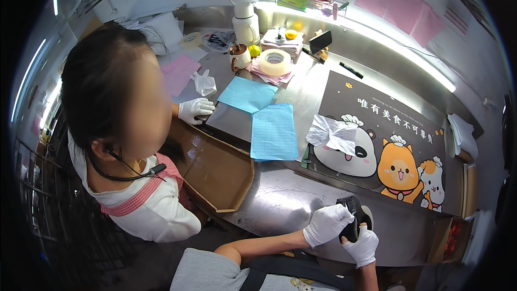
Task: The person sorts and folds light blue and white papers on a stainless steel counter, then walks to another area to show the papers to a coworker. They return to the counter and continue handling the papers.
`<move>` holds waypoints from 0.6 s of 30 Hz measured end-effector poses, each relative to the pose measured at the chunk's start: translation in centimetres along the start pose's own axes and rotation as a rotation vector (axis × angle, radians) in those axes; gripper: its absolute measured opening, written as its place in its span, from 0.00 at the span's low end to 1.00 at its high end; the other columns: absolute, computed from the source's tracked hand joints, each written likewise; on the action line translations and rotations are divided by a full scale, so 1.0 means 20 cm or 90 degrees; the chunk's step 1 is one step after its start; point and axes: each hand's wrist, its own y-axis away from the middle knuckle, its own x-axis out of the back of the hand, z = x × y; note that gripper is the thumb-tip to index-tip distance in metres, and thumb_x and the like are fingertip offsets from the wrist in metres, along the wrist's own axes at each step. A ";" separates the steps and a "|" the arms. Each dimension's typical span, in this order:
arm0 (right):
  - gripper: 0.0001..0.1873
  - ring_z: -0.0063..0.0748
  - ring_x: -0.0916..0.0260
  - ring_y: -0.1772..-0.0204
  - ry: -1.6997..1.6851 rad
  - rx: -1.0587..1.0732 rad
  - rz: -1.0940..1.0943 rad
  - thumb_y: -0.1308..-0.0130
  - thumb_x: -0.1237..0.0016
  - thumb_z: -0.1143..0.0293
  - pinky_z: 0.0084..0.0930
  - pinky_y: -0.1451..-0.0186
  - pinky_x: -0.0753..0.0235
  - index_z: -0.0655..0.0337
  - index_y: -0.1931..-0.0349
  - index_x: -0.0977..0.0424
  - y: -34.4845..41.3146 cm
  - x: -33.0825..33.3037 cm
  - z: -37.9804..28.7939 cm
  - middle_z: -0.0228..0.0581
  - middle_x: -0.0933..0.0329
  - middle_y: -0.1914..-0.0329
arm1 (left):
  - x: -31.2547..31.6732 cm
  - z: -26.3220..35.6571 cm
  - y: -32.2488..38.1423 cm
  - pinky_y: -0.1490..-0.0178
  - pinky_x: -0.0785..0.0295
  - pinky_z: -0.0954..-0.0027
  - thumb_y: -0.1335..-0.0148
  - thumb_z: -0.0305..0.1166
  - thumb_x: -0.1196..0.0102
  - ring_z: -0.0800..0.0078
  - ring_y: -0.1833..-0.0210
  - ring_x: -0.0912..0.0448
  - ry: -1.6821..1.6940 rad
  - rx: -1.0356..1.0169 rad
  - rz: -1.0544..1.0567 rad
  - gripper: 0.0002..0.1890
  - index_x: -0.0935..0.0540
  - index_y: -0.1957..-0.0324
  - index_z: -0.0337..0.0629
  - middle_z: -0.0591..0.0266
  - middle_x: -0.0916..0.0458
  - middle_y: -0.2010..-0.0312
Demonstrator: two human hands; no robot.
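My left hand, in a white glove, closes on the upper left edge of a glossy black object, perhaps a pouch or wrapped item. My right hand, in a white glove with bare thumb and fingertip, holds its lower end. Behind it shows a pale rounded rim; what it belongs to I cannot tell. Both hands are over the near edge of the steel table. Beyond them lies a dark mat with cartoon animals, and crumpled white paper on it.
A co-worker on the left rests a gloved hand by an open brown drawer or tray. Blue sheets, a tape roll, a teapot-like cup, a white thermos and a phone on a stand stand farther back.
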 end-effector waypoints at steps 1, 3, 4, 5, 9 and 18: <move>0.33 0.55 0.24 0.75 -0.001 0.009 0.006 0.61 0.27 0.52 0.47 0.70 0.24 0.68 0.64 0.27 0.01 0.01 0.02 0.47 0.28 0.83 | 0.00 0.02 -0.01 0.67 0.21 0.67 0.40 0.28 0.29 0.64 0.71 0.15 0.012 0.002 -0.003 0.06 0.15 0.67 0.41 0.59 0.16 0.73; 0.32 0.58 0.21 0.71 -0.127 -0.021 -0.008 0.59 0.28 0.52 0.44 0.67 0.23 0.67 0.63 0.27 0.02 0.03 0.07 0.50 0.23 0.78 | 0.02 0.05 -0.04 0.66 0.22 0.69 0.38 0.29 0.29 0.71 0.71 0.16 0.066 0.055 -0.008 0.07 0.15 0.66 0.40 0.62 0.16 0.73; 0.33 0.59 0.21 0.70 -0.236 -0.034 -0.017 0.59 0.27 0.51 0.43 0.66 0.22 0.67 0.62 0.26 0.03 0.06 0.10 0.51 0.22 0.76 | 0.04 0.06 -0.07 0.66 0.23 0.70 0.36 0.29 0.29 0.74 0.70 0.17 0.109 0.107 -0.014 0.07 0.15 0.65 0.40 0.64 0.16 0.73; 0.33 0.60 0.20 0.69 -0.363 -0.073 -0.032 0.58 0.27 0.50 0.42 0.65 0.22 0.67 0.61 0.26 0.03 0.07 0.11 0.51 0.20 0.75 | 0.08 0.06 -0.10 0.65 0.23 0.72 0.35 0.30 0.30 0.78 0.70 0.18 0.153 0.159 -0.025 0.07 0.15 0.64 0.39 0.66 0.17 0.73; 0.39 0.41 0.17 0.63 -0.510 -0.033 -0.176 0.53 0.27 0.40 0.33 0.57 0.21 0.67 0.57 0.25 0.08 0.23 0.15 0.46 0.18 0.68 | 0.39 -0.11 -0.33 0.64 0.23 0.74 0.30 0.34 0.34 0.85 0.68 0.22 0.211 0.353 -0.159 0.10 0.15 0.60 0.37 0.67 0.15 0.70; 0.38 0.21 0.25 0.61 -0.640 -0.108 -0.317 0.49 0.27 0.42 0.26 0.56 0.22 0.66 0.54 0.26 0.04 0.35 0.11 0.34 0.20 0.65 | 0.58 -0.09 -0.44 0.62 0.26 0.78 0.29 0.37 0.34 0.85 0.67 0.23 0.196 0.430 -0.277 0.12 0.15 0.59 0.37 0.69 0.15 0.68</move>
